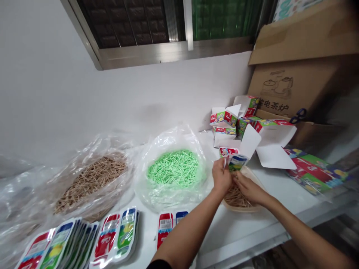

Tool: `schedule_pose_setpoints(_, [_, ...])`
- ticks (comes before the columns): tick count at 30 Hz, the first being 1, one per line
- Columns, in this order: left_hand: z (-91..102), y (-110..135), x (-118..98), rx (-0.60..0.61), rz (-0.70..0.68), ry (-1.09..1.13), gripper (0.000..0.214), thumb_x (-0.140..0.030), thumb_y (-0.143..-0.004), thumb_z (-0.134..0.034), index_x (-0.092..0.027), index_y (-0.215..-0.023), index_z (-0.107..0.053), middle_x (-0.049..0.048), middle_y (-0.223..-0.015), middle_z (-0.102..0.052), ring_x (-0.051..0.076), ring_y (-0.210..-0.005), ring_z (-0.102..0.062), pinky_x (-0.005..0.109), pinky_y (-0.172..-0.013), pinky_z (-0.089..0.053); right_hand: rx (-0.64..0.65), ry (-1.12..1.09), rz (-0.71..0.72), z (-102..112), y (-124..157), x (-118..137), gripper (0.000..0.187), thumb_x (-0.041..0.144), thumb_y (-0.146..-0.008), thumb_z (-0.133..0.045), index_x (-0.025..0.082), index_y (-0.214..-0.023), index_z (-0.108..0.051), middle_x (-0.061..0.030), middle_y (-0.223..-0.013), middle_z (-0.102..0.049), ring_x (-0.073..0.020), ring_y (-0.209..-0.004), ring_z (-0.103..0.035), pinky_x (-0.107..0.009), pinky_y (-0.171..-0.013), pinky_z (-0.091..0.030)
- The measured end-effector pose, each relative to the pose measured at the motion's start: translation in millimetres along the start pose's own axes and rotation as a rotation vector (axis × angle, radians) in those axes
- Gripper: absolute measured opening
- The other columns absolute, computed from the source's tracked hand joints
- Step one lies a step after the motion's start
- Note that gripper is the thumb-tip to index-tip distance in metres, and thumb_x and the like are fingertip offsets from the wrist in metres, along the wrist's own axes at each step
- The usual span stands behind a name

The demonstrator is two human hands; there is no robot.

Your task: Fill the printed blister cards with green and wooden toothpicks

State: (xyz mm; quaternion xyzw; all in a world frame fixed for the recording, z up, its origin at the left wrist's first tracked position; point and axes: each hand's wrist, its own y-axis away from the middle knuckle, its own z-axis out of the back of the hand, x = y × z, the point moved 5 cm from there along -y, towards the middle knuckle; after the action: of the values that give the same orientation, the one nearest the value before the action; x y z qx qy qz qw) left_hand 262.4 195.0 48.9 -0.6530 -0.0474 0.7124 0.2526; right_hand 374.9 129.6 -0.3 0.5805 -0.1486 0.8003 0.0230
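My left hand [222,176] is closed on a small printed packet [238,163] with blue, green and white on it, tilted over a shallow tub. My right hand [250,189] meets it from the other side, its fingers pinched together by the packet's lower end; what they hold is hidden. Below both hands, the pale tub [243,209] contains short, thin brown sticks [235,196]. A printed box [228,151] with a raised white flap stands just behind the packet.
Clear plastic bags hold green sticks [175,168] and brown sticks [95,177]. Red-and-green blister-style packs [113,235] are stacked at the front left. Several open printed boxes [276,140], a flat printed carton [316,172], blue-handled scissors [298,116] and a large cardboard box [297,82] crowd the right.
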Motion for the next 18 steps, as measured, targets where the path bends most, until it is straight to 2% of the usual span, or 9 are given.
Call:
schedule_pose_setpoints(2, [8.4,-3.2,1.9,-0.078,0.042,0.021,0.029,-0.032,-0.092,-0.040,-0.018,-0.093,-0.065,0.0095,-0.089,-0.064,0.024,-0.089,-0.056,0.035,-0.083,-0.041,-0.097,-0.102,-0.044,6.9,-1.3,-6.4,0.017,0.036,-0.085,-0.047,0.020,-0.085,-0.053,-0.0031,-0.074,-0.061,-0.0203,-0.071,-0.058,-0.041,-0.075,-0.048])
schedule_pose_setpoints(4, [12.0,-4.1,3.0,-0.137,0.076,0.072,0.031,-0.038,-0.092,-0.040,-0.018,-0.092,-0.064,0.0090,-0.089,-0.063,0.023,-0.090,-0.055,0.033,-0.084,-0.040,-0.203,-0.236,-0.061,10.0,-4.1,-7.1,0.021,0.043,-0.087,-0.045,0.022,-0.091,-0.049,-0.0005,-0.074,-0.059,-0.0182,-0.069,-0.059,-0.039,-0.071,-0.050])
schedule_pose_setpoints(7, [3.3,1.4,7.9,-0.206,0.135,0.180,0.033,-0.046,-0.089,-0.044,-0.018,-0.088,-0.062,0.0075,-0.085,-0.063,0.021,-0.085,-0.056,0.029,-0.079,-0.042,-0.326,-0.431,-0.047,4.8,-8.1,2.9,0.026,0.050,-0.086,-0.047,0.024,-0.088,-0.045,0.0016,-0.072,-0.054,-0.0177,-0.070,-0.059,-0.038,-0.073,-0.051])
schedule_pose_setpoints(9, [-9.2,7.5,16.2,-0.235,0.226,0.318,0.036,-0.051,-0.087,-0.045,-0.018,-0.088,-0.060,0.0044,-0.075,-0.060,0.018,-0.071,-0.055,0.027,-0.069,-0.044,-0.374,-0.528,-0.034,-3.5,-8.3,12.8,0.029,0.052,-0.083,-0.050,0.025,-0.082,-0.044,0.0016,-0.071,-0.052,-0.0179,-0.072,-0.059,-0.038,-0.074,-0.051])
schedule_pose_setpoints(12, [-26.4,15.2,28.9,-0.267,0.393,0.564,0.041,-0.058,-0.084,-0.043,-0.018,-0.089,-0.054,-0.0021,-0.062,-0.052,0.012,-0.051,-0.048,0.023,-0.053,-0.042,-0.416,-0.616,-0.034,-20.5,-3.5,24.7,0.030,0.053,-0.082,-0.053,0.025,-0.079,-0.046,0.0007,-0.073,-0.053,-0.0181,-0.074,-0.058,-0.038,-0.076,-0.051])
schedule_pose_setpoints(14, [-29.8,17.5,30.7,-0.279,0.456,0.663,0.043,-0.060,-0.083,-0.044,-0.019,-0.089,-0.051,-0.0043,-0.059,-0.049,0.010,-0.048,-0.046,0.022,-0.051,-0.040,-0.425,-0.643,-0.052,-33.8,2.2,29.2,0.028,0.052,-0.082,-0.054,0.025,-0.083,-0.048,0.0003,-0.076,-0.055,-0.0182,-0.075,-0.059,-0.036,-0.074,-0.051])
schedule_pose_setpoints(16, [-25.0,18.1,26.5,-0.293,0.478,0.721,0.043,-0.061,-0.080,-0.047,-0.018,-0.089,-0.050,-0.0041,-0.061,-0.050,0.010,-0.050,-0.048,0.021,-0.051,-0.041,-0.409,-0.649,-0.101,-46.9,8.6,31.9,0.028,0.052,-0.083,-0.054,0.025,-0.090,-0.049,-0.0002,-0.079,-0.057,-0.0189,-0.078,-0.060,-0.035,-0.072,-0.051])
schedule_pose_setpoints(18, [-13.5,18.1,19.2,-0.308,0.487,0.773,0.044,-0.060,-0.078,-0.052,-0.018,-0.090,-0.051,-0.0027,-0.065,-0.053,0.010,-0.052,-0.050,0.021,-0.052,-0.041,-0.320,-0.585,-0.131,-57.6,13.7,38.4,0.030,0.054,-0.086,-0.047,0.025,-0.094,-0.048,-0.0009,-0.084,-0.059,-0.0192,-0.083,-0.060,-0.033,-0.073,-0.050])
